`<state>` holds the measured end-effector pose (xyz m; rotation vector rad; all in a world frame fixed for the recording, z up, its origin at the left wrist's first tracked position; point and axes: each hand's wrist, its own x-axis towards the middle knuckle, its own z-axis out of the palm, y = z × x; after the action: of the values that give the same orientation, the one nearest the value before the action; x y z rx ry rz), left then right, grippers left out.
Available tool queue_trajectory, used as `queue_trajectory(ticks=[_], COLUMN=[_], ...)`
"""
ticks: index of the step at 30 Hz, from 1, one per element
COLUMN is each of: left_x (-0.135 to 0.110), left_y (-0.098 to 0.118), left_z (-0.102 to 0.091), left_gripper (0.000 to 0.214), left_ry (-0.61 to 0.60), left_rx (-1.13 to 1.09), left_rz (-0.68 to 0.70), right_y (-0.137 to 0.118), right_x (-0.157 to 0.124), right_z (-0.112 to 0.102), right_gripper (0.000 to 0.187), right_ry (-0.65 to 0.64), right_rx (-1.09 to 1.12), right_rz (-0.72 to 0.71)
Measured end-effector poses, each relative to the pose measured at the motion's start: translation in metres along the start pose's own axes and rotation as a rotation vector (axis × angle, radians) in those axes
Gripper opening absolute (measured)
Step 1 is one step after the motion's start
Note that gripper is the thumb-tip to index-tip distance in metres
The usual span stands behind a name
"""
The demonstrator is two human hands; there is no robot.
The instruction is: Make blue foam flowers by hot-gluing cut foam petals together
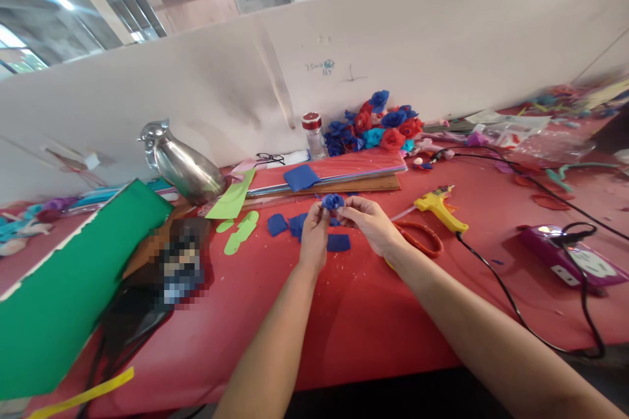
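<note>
A small blue paper flower [333, 201] is held up between my two hands, over the red tabletop [363, 334]. My left hand [314, 236] pinches it from the left side. The fingertips of my right hand [371, 222] close on its right edge. Blue paper pieces [339, 243] lie on the table just beyond and beneath my hands. To their left are light green cut-out shapes [240, 233]. A yellow hot glue gun [441, 208] rests to the right of my right hand, near red-handled scissors [420, 239] partly hidden by my forearm.
Behind stand a stack of paper sheets [354, 173], a red-lidded jar [314, 136] and a heap of paper flowers [378, 124]. A metal jug [181, 163] and a green board [73, 288] are at left. The glue gun's cord runs to a purple power strip [570, 258] at right.
</note>
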<state>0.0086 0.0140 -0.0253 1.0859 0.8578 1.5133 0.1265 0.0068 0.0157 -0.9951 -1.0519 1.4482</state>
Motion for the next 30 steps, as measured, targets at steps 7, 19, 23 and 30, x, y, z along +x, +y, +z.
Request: queue_trajectory(ticks=[7,19,23,30], left_x=[-0.002,-0.0011,-0.0026,-0.0031], left_y=[0.0044,0.0008,0.0034,0.0047], left_z=[0.0039,-0.0002,0.0027,0.0034], left_gripper=[0.032,0.033,0.034,0.024], left_ry=[-0.016,-0.04,-0.049,-0.071], left_rx=[-0.02,0.054,0.055,0.074], left_rz=[-0.029,-0.049,-0.066,-0.107], right_y=[-0.0035,-0.0068,-0.0067,-0.0045], right_x=[-0.0027,-0.0032,-0.0037,-0.0041], right_z=[0.0,-0.0014,-0.0012,-0.0045], right_gripper=[0.022,0.024,0.024,0.027], right_ry=[0.019,0.053,0.079,0.056], right_rx=[0.019,-0.024,-0.009,-0.086], right_rz=[-0.004,-0.085,-0.075,-0.078])
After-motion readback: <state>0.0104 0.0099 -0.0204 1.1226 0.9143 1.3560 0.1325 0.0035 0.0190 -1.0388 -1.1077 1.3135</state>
